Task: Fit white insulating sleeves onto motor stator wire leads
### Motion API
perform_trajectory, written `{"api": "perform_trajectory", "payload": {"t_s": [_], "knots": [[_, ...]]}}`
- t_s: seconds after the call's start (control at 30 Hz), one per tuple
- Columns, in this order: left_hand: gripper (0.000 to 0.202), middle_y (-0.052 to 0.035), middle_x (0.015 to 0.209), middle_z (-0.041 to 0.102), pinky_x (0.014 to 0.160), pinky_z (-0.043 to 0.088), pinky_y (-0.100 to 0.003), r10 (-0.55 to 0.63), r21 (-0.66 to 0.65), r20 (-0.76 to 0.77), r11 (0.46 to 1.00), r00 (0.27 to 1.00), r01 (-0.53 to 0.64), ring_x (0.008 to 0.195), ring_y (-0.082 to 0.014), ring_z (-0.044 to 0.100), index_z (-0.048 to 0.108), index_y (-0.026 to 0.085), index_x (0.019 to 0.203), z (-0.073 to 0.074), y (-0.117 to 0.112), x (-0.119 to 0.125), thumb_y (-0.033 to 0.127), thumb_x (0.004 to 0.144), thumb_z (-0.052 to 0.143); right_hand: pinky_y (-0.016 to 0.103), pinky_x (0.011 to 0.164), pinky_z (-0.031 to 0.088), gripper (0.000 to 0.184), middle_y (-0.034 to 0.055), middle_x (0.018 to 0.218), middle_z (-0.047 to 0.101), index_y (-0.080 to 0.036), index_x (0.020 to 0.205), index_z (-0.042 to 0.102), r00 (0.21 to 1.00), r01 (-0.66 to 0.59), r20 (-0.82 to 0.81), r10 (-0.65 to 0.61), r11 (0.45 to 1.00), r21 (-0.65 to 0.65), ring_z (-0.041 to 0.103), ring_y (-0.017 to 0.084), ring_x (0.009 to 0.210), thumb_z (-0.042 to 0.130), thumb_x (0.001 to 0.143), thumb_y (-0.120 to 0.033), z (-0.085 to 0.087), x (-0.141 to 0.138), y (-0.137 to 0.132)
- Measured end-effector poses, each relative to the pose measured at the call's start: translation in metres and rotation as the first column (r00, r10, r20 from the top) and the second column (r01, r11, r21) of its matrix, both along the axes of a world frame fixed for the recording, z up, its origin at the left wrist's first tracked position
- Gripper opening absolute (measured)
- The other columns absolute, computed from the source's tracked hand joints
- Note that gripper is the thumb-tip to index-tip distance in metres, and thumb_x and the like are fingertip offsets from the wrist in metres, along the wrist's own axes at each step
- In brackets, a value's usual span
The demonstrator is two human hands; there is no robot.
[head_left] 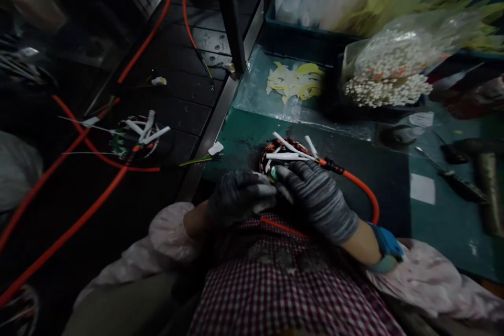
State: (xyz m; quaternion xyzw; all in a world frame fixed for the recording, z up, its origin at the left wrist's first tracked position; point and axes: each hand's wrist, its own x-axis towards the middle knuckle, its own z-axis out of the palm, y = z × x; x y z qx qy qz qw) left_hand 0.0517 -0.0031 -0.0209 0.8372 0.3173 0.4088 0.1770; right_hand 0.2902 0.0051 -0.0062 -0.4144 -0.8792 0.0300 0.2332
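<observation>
A round copper-wound motor stator (pixel 266 153) lies on the table in front of me, with several white sleeves (pixel 284 156) over its leads. An orange cable (pixel 364 185) runs from its right side and curves back towards my body. My right hand (pixel 321 197), in a grey striped glove, reaches over the near rim, its fingers bent together beside a small green and white piece (pixel 273 172). My left hand (pixel 242 194), gloved in grey too, has its fingers curled at the near left of the stator. Whatever lies between the fingertips of either hand is too small and dark to make out.
A second stator (pixel 136 136) with an orange cable sits on the left. Yellow cut pieces (pixel 295 81) rest on a plastic sheet at the back. A bin (pixel 342 76) holds many bagged white tubes (pixel 388 81). Hand tools (pixel 452 178) and a hammer (pixel 488 184) lie right.
</observation>
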Motion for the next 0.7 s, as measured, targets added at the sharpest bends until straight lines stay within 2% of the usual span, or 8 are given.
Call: {"api": "perform_trajectory", "payload": {"t_s": [0.07, 0.13, 0.23, 0.33, 0.37, 0.43, 0.57, 0.7], "knots": [[0.025, -0.0081, 0.115, 0.083, 0.094, 0.07, -0.045, 0.168, -0.28, 0.151, 0.953, 0.974, -0.121, 0.102, -0.0262, 0.081, 0.075, 0.027, 0.126, 0.01, 0.016, -0.005, 0.041, 0.105, 0.071, 0.041, 0.085, 0.064, 0.031, 0.014, 0.109, 0.083, -0.016, 0.124, 0.082, 1.0, 0.0, 0.01, 0.0, 1.0, -0.006, 0.076, 0.029, 0.095, 0.057, 0.112, -0.028, 0.0, -0.001, 0.002], [0.046, -0.0122, 0.138, 0.077, 0.115, 0.061, -0.06, 0.28, -0.541, 0.168, 0.828, 0.945, -0.149, 0.128, -0.0348, 0.074, 0.071, 0.026, 0.138, 0.016, 0.038, -0.004, 0.053, 0.1, 0.076, 0.04, 0.089, 0.064, 0.029, 0.0137, 0.114, 0.082, -0.017, 0.122, 0.083, 1.0, 0.005, -0.015, -0.005, 1.0, -0.001, 0.076, 0.028, 0.101, 0.058, 0.112, -0.028, 0.0, 0.0, 0.002], [0.073, -0.0142, 0.158, 0.065, 0.133, 0.043, -0.065, 0.091, -0.762, 0.154, 0.645, 0.984, 0.06, 0.153, -0.0416, 0.056, 0.068, 0.025, 0.145, 0.012, 0.069, 0.008, 0.063, 0.086, 0.087, 0.041, 0.091, 0.064, 0.026, 0.0139, 0.114, 0.082, -0.017, 0.116, 0.084, 0.999, 0.036, -0.017, -0.036, 0.999, -0.026, 0.075, 0.028, 0.103, 0.06, 0.11, -0.028, -0.001, 0.0, 0.002], [0.098, -0.0148, 0.165, 0.058, 0.133, 0.042, -0.064, -0.146, -0.821, 0.288, 0.471, 0.946, 0.323, 0.158, -0.0431, 0.05, 0.058, 0.026, 0.158, 0.003, 0.079, 0.021, 0.062, 0.076, 0.096, 0.042, 0.085, 0.064, 0.023, 0.014, 0.106, 0.082, -0.018, 0.11, 0.084, 0.997, 0.073, 0.009, -0.073, 0.996, -0.054, 0.074, 0.029, 0.093, 0.064, 0.108, -0.028, -0.004, -0.001, -0.004], [0.106, -0.0151, 0.169, 0.054, 0.133, 0.042, -0.063, -0.183, -0.814, 0.326, 0.445, 0.928, 0.373, 0.16, -0.043, 0.048, 0.05, 0.027, 0.165, 0.0, 0.076, 0.024, 0.061, 0.076, 0.097, 0.043, 0.083, 0.064, 0.021, 0.0141, 0.104, 0.081, -0.018, 0.108, 0.084, 0.997, 0.079, -0.002, -0.08, 0.996, -0.041, 0.073, 0.029, 0.091, 0.065, 0.107, -0.028, -0.006, -0.001, -0.007], [0.114, -0.015, 0.177, 0.043, 0.135, 0.039, -0.062, -0.215, -0.775, 0.341, 0.487, 0.915, 0.403, 0.164, -0.0432, 0.042, 0.039, 0.03, 0.172, -0.004, 0.065, 0.025, 0.058, 0.078, 0.097, 0.043, 0.082, 0.065, 0.019, 0.0138, 0.103, 0.082, -0.018, 0.108, 0.084, 0.996, 0.082, -0.045, -0.081, 0.997, 0.004, 0.074, 0.029, 0.091, 0.066, 0.105, -0.025, -0.009, 0.002, -0.017], [0.107, -0.0132, 0.18, 0.037, 0.139, 0.031, -0.064, -0.247, -0.626, 0.171, 0.72, 0.954, 0.299, 0.169, -0.042, 0.033, 0.033, 0.035, 0.175, -0.002, 0.039, 0.021, 0.053, 0.088, 0.091, 0.043, 0.089, 0.067, 0.021, 0.0122, 0.109, 0.084, -0.018, 0.12, 0.082, 0.986, 0.083, -0.145, -0.076, 0.996, 0.037, 0.077, 0.028, 0.099, 0.066, 0.106, -0.021, -0.013, 0.012, -0.038], [0.093, -0.0148, 0.179, 0.04, 0.137, 0.038, -0.062, -0.278, -0.484, 0.034, 0.836, 0.96, 0.259, 0.17, -0.0382, 0.033, 0.026, 0.035, 0.177, 0.003, 0.023, 0.019, 0.047, 0.101, 0.078, 0.048, 0.098, 0.069, 0.031, 0.0085, 0.121, 0.085, -0.028, 0.128, 0.082, 0.975, 0.016, -0.216, -0.042, 0.993, -0.118, 0.078, 0.03, 0.114, 0.066, 0.105, -0.015, -0.016, 0.018, -0.054]]}}
